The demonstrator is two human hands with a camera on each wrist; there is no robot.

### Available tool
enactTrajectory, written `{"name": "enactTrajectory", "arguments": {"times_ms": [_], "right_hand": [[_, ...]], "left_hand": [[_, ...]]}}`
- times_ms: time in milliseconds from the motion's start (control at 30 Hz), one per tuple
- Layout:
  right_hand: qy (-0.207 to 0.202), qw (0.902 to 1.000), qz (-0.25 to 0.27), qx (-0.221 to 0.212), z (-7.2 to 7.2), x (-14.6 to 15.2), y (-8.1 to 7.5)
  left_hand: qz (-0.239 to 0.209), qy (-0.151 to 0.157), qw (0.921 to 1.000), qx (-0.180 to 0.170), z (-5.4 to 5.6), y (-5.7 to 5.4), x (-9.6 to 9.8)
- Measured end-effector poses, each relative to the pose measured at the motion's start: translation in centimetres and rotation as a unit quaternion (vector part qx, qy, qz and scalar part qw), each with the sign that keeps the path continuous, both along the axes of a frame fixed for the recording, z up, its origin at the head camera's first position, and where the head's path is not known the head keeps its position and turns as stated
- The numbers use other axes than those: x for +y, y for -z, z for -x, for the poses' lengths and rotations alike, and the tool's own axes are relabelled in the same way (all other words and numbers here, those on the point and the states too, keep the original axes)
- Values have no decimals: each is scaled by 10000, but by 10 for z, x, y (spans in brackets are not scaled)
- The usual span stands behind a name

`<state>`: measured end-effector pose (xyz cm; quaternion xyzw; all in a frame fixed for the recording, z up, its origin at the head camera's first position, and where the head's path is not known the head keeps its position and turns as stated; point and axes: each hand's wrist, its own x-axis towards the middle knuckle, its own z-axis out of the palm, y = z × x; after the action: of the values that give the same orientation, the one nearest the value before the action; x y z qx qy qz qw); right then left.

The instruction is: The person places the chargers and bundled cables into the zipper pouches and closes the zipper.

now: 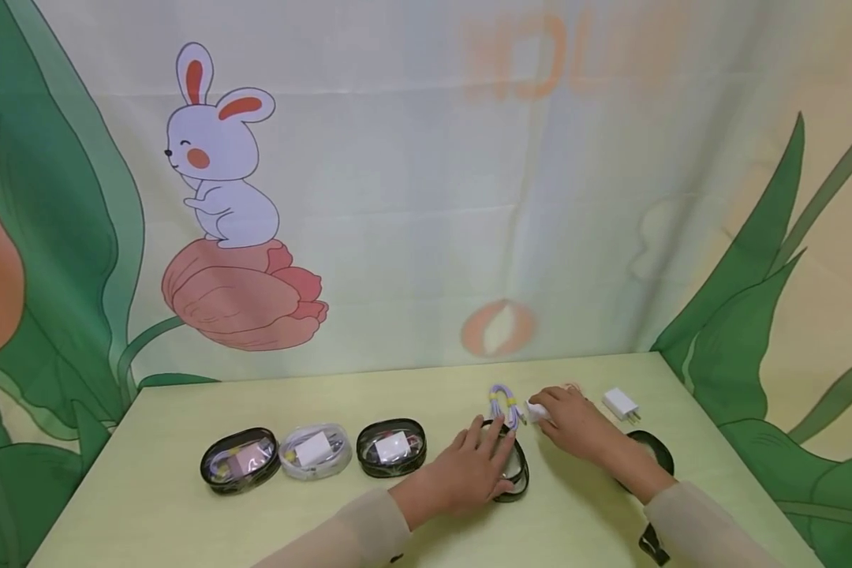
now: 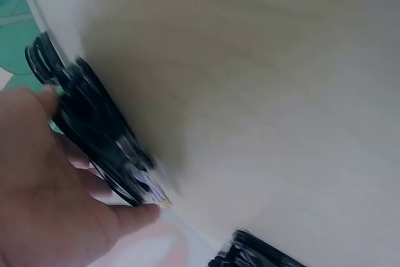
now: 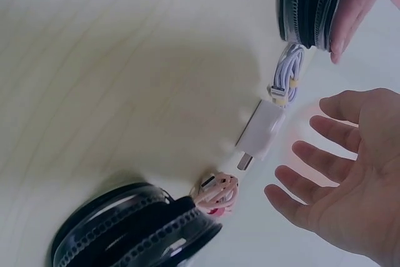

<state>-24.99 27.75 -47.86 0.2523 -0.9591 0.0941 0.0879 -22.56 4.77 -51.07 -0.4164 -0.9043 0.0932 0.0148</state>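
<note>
My left hand (image 1: 465, 472) rests with straight, spread fingers on a clear oval zip case with black trim (image 1: 517, 473). In the left wrist view, the black case (image 2: 94, 123) lies between this hand and the tabletop. My right hand (image 1: 575, 422) hovers over a white charger plug (image 1: 537, 410). The right wrist view shows its fingers (image 3: 319, 161) parted and slightly bent, apart from the white plug (image 3: 261, 128). A lilac cable (image 1: 506, 404) bundled with yellow ties lies between the two hands. Beyond the right hand is a pink cable (image 3: 217, 192), mostly hidden in the head view.
On the left stand three filled oval cases: one black-trimmed (image 1: 240, 461), one white-trimmed (image 1: 315, 451) and another black-trimmed (image 1: 391, 448). A second white charger (image 1: 621, 404) lies at the right back. Another black case (image 1: 656, 450) is partly behind the right forearm. A printed curtain hangs behind the table.
</note>
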Motion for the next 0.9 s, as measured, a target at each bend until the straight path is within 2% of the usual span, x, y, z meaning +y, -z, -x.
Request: {"name": "enactTrajectory", "arguments": {"times_ms": [133,233,300,367,467,533,600,633,700,767,833,900], "right_hand": [[23,10000,-50,-74,3,-3,1],[15,9999,-111,-94,7,-6,2],[61,9998,-157,-115,10,-9,3],[111,9996,-177,-175,13,-11,3],[215,9991,-165,-328,18,-15,2],[256,9985,-157,-452,22,-18,2],[320,9976,-178,-586,27,-21,3],[348,9972,-187,-636,29,-23,3],[372,9964,-187,-735,34,-26,5],[407,9954,-191,-852,38,-29,6],[372,9962,-302,-721,43,-29,10],[483,9950,-482,-724,45,-32,11]], "left_hand": [[-25,-278,9992,285,-6,0,4],[-63,-282,9983,515,-8,-2,5],[-106,-280,9982,518,-6,-3,4],[-234,-289,9989,274,-1,-5,2],[-388,-289,9973,-550,10,-11,-4],[-436,-248,9923,-1132,17,-16,-8],[-397,-167,9895,-1380,22,-18,-11],[-358,-163,9904,-1329,23,-18,-12],[-389,-377,9925,-1099,22,-15,-12],[-475,-805,9928,-753,17,-12,-10],[-603,-1338,9880,-490,12,-10,-6],[-758,-1735,9811,-398,8,-10,-4]]}}
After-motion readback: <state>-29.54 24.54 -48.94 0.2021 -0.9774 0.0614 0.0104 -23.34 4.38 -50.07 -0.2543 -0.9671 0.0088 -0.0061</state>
